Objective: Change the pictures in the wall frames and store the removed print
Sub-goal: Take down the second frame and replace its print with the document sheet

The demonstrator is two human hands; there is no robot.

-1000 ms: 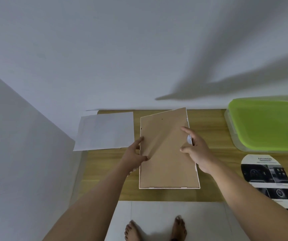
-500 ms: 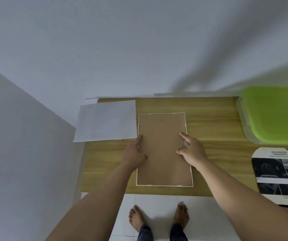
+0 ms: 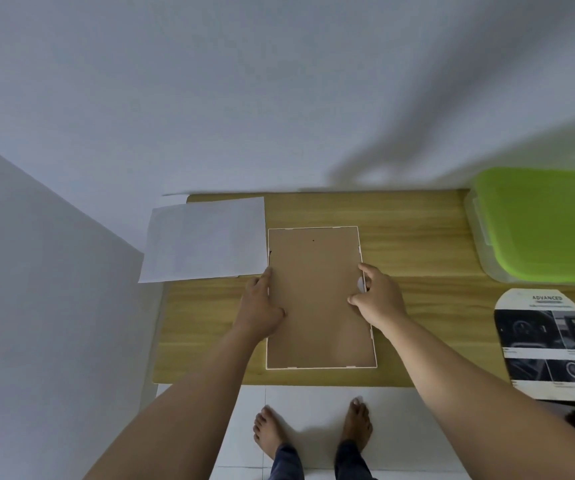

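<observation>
Since a second ago the frame point(image 3: 317, 299), then tilted up at its far end, has been laid flat, back side up, on the counter point(image 3: 417, 237). In the head view the left hand point(image 3: 262, 306) rests open on its left edge; the right hand point(image 3: 379, 299) pinches a small tab at its right edge. A white sheet point(image 3: 206, 240) lies just left, a printed picture point(image 3: 549, 344) and green-lidded box point(image 3: 542, 223) right.
</observation>
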